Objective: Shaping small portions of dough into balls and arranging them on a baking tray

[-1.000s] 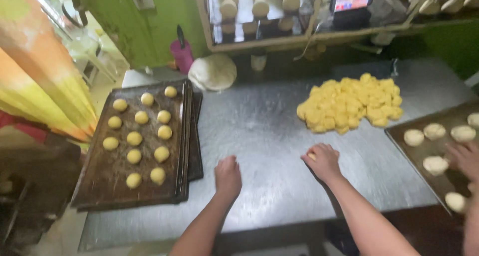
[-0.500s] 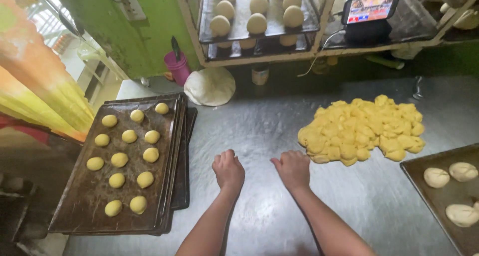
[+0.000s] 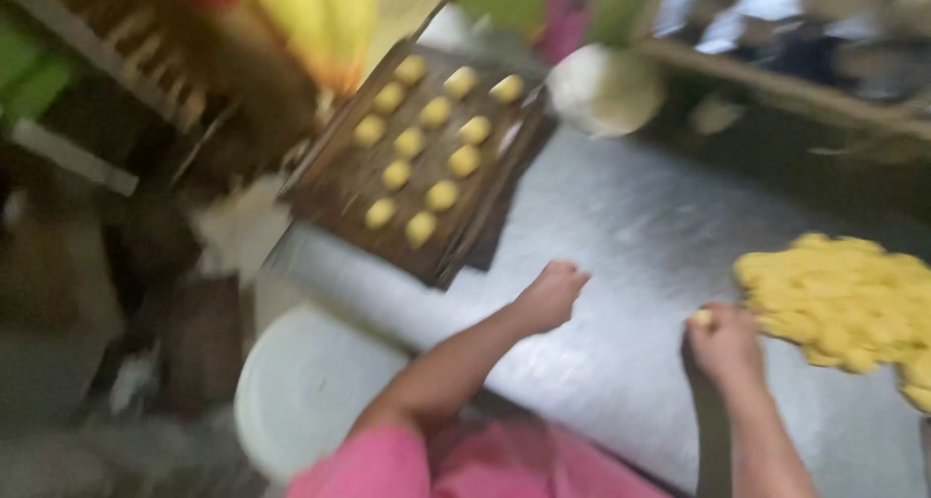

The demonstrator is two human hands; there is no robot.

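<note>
Here, right hand (image 3: 725, 345) pinching a yellow dough piece (image 3: 702, 318) beside the dough pile (image 3: 846, 302); left hand (image 3: 553, 294) clenched, empty, on the steel table (image 3: 621, 226), near the far-left baking tray (image 3: 427, 159).

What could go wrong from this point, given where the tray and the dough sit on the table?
The dark baking tray of dough balls seems to lie near the steel table edge, so a bump might tip it off. The right hand touches a small dough piece beside the yellow dough pile; a loose pinch might drop it. The left hand rests closed on the table.
</note>
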